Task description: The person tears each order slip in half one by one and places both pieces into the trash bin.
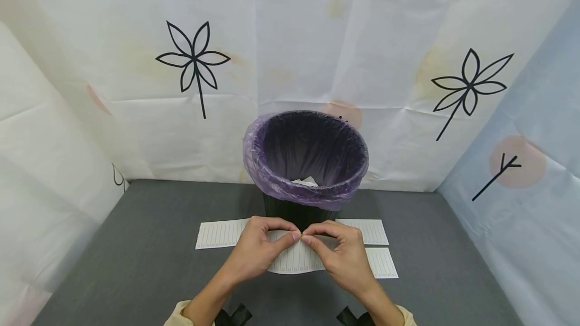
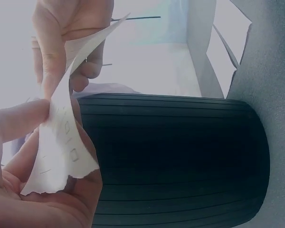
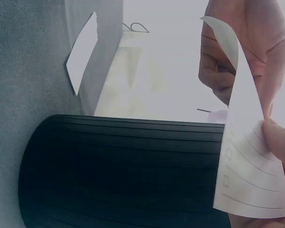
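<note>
Both hands hold one lined paper sheet (image 1: pixel 296 261) up in front of the bin. My left hand (image 1: pixel 256 250) pinches its upper edge between thumb and forefinger. Right beside it, my right hand (image 1: pixel 346 255) pinches the same edge, the two sets of fingertips almost touching. In the left wrist view the paper (image 2: pixel 61 147) bends and has a ragged end; the right wrist view shows ruled lines and small boxes on the paper (image 3: pixel 251 175). Behind the hands stands a dark ribbed bin (image 2: pixel 175 156) with a purple liner (image 1: pixel 303 196) folded over its rim.
White paper scraps (image 1: pixel 308 181) lie inside the bin. On the grey table (image 1: pixel 149 245), one lined strip (image 1: pixel 219 234) lies to the left, and two more, an upper strip (image 1: pixel 368 231) and a lower strip (image 1: pixel 382 264), lie to the right. A patterned white cloth (image 1: pixel 294 39) hangs behind.
</note>
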`<action>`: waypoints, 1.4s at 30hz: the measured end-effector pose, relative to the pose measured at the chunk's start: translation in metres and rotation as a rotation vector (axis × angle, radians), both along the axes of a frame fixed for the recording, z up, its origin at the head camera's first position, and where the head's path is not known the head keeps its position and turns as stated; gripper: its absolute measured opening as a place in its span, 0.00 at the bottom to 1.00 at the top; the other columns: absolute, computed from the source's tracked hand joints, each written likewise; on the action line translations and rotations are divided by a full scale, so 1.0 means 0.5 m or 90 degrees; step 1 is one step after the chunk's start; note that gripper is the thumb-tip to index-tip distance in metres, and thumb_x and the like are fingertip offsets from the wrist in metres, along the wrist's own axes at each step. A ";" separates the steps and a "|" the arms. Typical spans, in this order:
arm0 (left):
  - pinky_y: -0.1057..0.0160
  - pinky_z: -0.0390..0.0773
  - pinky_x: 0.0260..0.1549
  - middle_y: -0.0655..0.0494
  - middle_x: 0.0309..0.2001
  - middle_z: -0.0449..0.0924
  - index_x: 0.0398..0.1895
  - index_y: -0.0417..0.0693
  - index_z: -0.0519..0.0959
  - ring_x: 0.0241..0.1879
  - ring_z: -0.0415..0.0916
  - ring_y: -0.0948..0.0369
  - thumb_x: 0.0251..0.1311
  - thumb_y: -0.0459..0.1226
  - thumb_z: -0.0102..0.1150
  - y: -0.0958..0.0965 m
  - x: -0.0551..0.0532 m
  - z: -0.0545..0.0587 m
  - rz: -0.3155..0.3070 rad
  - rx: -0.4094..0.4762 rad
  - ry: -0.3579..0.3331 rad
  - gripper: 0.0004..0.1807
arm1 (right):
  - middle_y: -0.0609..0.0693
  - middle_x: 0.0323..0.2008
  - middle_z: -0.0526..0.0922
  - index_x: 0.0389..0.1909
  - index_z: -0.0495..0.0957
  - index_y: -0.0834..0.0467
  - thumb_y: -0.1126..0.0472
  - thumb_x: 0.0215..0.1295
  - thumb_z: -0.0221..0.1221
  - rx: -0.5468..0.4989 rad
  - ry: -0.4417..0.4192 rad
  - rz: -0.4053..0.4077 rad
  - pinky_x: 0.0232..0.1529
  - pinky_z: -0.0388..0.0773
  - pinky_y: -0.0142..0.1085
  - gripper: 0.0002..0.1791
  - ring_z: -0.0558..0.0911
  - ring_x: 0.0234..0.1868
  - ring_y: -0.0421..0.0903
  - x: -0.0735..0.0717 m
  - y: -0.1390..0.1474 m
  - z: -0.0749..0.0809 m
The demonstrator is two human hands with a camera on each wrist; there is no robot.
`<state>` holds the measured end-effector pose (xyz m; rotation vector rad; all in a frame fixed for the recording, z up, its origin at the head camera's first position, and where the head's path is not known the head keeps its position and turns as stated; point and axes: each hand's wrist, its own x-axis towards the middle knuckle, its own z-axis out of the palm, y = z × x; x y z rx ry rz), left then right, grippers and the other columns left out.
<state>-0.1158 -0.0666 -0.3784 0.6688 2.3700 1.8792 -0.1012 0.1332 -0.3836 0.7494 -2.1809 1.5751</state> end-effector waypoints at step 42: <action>0.70 0.78 0.25 0.45 0.36 0.88 0.39 0.35 0.88 0.26 0.81 0.63 0.60 0.29 0.70 -0.033 -0.016 -0.014 0.251 0.153 -0.025 0.06 | 0.57 0.30 0.86 0.38 0.86 0.64 0.81 0.55 0.68 -0.153 0.147 0.042 0.37 0.81 0.29 0.13 0.84 0.32 0.43 0.007 0.011 0.015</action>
